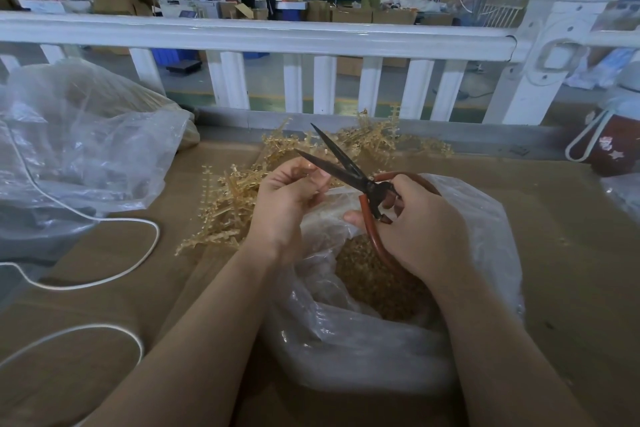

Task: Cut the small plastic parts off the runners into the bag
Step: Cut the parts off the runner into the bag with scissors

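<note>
My right hand (419, 218) grips the red-brown handles of black scissors (337, 158), whose blades stand open and point up-left. My left hand (287, 201) is curled just left of the blades, its fingertips pinching something small that I cannot make out. Both hands hover over a clear plastic bag (346, 333) partly filled with small tan cut parts (377, 281). A heap of amber plastic runners (235, 204) with small parts attached lies on the cardboard behind and left of my hands.
A large crumpled clear bag (79, 149) sits at the left, with a white cord (114, 267) looping across the cardboard-covered table (571, 253). A white railing (263, 35) runs along the far edge. A dark red container (613, 146) stands at the right.
</note>
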`<state>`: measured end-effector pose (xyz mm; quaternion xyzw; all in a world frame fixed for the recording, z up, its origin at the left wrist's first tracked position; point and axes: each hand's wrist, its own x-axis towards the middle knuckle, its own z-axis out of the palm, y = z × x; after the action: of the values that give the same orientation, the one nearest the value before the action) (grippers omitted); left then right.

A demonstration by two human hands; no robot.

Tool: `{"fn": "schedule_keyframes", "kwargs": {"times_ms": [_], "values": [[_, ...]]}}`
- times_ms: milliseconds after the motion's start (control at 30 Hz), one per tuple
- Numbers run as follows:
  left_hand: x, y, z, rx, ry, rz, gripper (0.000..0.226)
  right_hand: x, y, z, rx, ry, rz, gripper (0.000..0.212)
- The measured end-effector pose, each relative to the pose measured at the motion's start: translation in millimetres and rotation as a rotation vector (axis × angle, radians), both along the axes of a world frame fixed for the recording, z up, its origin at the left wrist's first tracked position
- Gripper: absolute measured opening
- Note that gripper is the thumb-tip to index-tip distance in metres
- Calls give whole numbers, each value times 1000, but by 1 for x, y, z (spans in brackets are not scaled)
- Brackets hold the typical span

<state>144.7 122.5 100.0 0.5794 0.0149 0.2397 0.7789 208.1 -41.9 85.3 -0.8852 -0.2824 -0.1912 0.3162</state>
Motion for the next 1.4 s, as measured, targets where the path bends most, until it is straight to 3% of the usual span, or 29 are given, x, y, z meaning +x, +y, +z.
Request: {"fn": "schedule_keyframes", "kwargs": {"times_ms": [67, 200, 467, 633, 1000, 1200, 1400], "values": [[-1, -1, 1, 5, -12, -19, 34, -1, 0, 0, -1, -18, -6, 72], [-3, -2, 3, -10, 0, -50, 13, -1, 1, -1, 12, -80, -21, 72], [-2, 0, 2, -51, 38, -62, 4, -2, 0, -1, 8, -126, -51, 72], [-1, 1, 2, -67, 46, -67, 10, -3, 1, -2, 35, -161, -51, 64], [-1, 0, 2, 51, -14, -67, 13, -2, 0, -3, 65, -156, -46, 70], [-2, 0, 2, 15, -23, -26, 7, -4, -1, -2, 92, -175, -30, 59], [-1, -1, 1, 136, -47, 1, 19, -4, -1, -3, 100, -190, -17, 55]]}}
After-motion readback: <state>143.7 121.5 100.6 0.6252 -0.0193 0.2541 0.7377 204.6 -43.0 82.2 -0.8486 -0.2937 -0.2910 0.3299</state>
